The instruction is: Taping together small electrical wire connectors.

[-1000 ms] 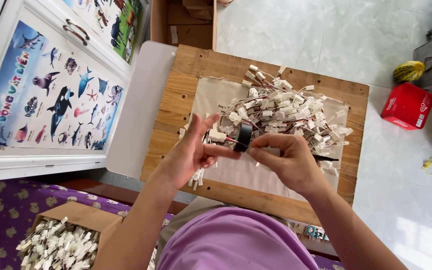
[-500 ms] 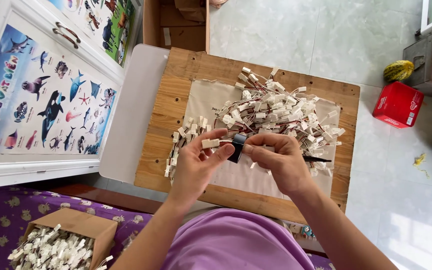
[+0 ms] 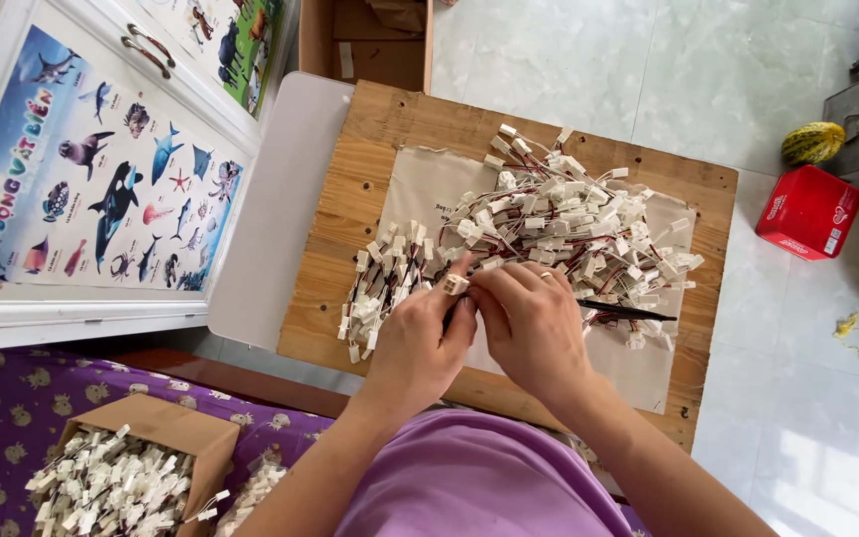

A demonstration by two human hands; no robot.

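A wooden board (image 3: 390, 129) carries a cloth (image 3: 420, 189) with a large connector pile (image 3: 579, 224) at 1 o'clock of the hands and a smaller bundle (image 3: 380, 288) at 9 o'clock. The left hand (image 3: 415, 343) and right hand (image 3: 529, 323) touch, fingers pinched shut on one white connector (image 3: 454, 284) between them, above the cloth.

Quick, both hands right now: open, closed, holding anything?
Left hand: closed, fingers pinching a small white connector.
Right hand: fingers curled at the same connector; whether it grips cannot be told.
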